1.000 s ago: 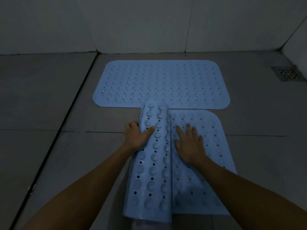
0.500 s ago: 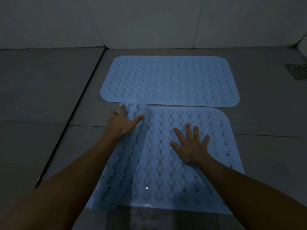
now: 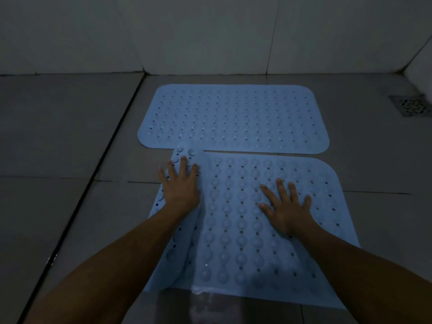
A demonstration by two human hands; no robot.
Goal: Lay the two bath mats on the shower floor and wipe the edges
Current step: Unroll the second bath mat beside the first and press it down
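Progress status: the laying stage is near its end; the wiping stage is not begun, as far as the view shows.

Far mat (image 3: pixel 233 118): lies flat on the shower floor (image 3: pixel 70 136), close to the back wall (image 3: pixel 210 31), long side across the view. No lifted corner is visible. This mat counts as laid.

Near mat (image 3: pixel 245 225): lies on the shower floor just in front of the far mat, the two long edges almost touching. Most of its surface is flat. Its left edge (image 3: pixel 177 230) is not yet down: a strip along that side curls up and shows the suction cups of the underside, from the far left corner toward the near end.

Left hand (image 3: pixel 180 190): fingers straight and spread, palm down on the curled strip, pressing it toward the floor. It grips nothing.

Right hand (image 3: pixel 287 206): fingers straight and spread, palm flat on the middle right of the near mat, holding it in place. It grips nothing.

Remaining work, by judgement:
1. Press the left strip fully flat so that the cups seat on the tile.
2. Check the near edge, which lies partly out of view at the bottom.
3. Wipe the edges. No cloth or wiper is in view, so one has to be fetched first.

A floor drain (image 3: pixel 411 106) sits at the right, well apart from both mats and uncovered.
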